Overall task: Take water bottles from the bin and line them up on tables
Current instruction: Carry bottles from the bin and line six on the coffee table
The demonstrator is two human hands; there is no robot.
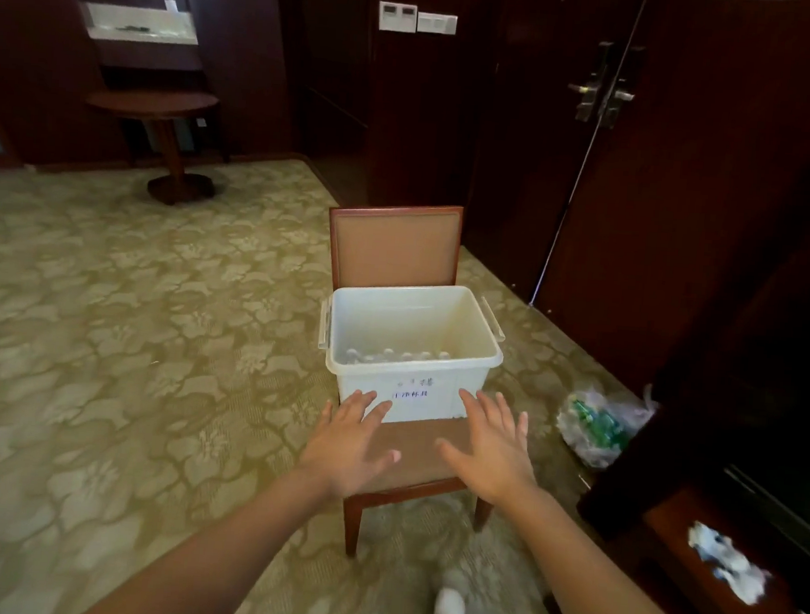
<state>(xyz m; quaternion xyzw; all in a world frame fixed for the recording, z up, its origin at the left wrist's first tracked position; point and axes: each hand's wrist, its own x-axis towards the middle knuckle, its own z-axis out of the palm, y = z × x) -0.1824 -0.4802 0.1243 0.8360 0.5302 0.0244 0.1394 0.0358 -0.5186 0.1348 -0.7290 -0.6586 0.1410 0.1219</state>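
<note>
Head view: bin [460,382], white, lidless, at back edge of chair [393,248] seat; bottles [397,355] low inside, only caps showing; left hand [353,440], right hand [491,449] near bin front, fingers [363,399] spread, empty. Step, likely: first reach; next calls for gripping a bottle, carrying it to desk [154,97].

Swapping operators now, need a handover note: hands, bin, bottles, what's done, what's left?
Left hand: open, empty, stretched toward the bin.
Right hand: open, empty, likewise.
Bin: white, lidless, on the chair seat straight ahead.
Bottles: caps show low inside the bin; count unclear.
Done: nothing visible; the round table at far left shows no bottles.
Left: take out bottles and line them up on the tables.
</note>
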